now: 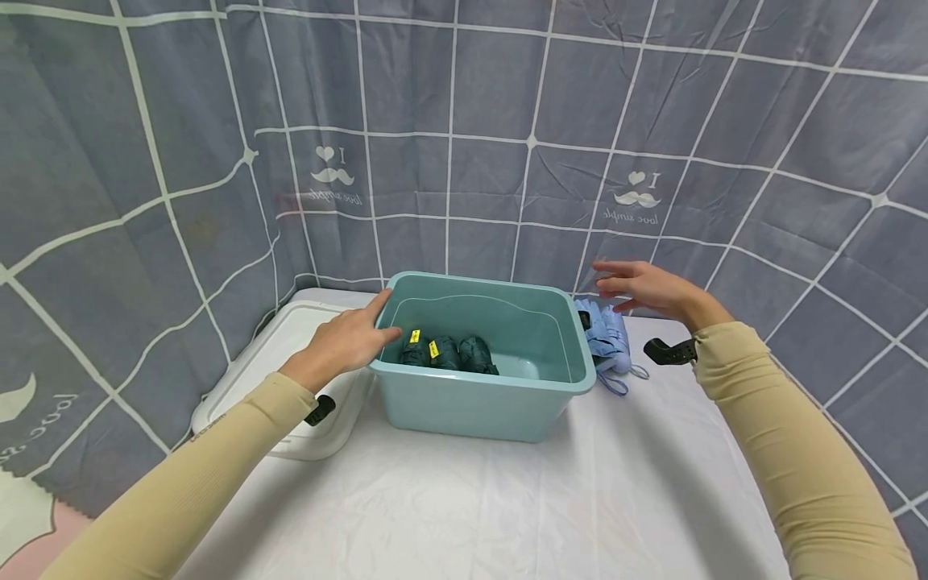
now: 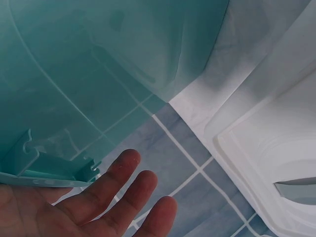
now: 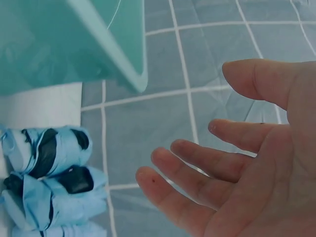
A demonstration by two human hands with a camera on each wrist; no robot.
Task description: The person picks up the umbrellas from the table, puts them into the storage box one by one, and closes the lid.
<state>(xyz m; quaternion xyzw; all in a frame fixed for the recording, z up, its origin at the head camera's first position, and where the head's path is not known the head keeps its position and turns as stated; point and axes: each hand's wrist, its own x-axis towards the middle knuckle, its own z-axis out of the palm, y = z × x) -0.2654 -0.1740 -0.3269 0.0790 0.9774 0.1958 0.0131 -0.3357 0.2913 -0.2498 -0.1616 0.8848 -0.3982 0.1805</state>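
Observation:
A teal plastic bin (image 1: 471,403) stands on the table, its top uncovered. My left hand (image 1: 348,342) rests at its left rim, thumb over the inner side and the other fingers extended along the outside, as the left wrist view shows. Inside, at the left, lie three dark green rolled fabric bundles (image 1: 445,353), two with yellow tags. My right hand (image 1: 648,290) hovers holding nothing, fingers spread and relaxed, above rolled light-blue fabric bundles (image 3: 64,187) with cord loops that look like folded umbrellas. They lie beside the bin's right wall.
A white lid (image 1: 290,322) lies flat at the left, partly behind my left forearm. The table has a white cloth (image 1: 435,507). A grey curtain with white grid lines (image 1: 493,177) hangs close behind and along both sides.

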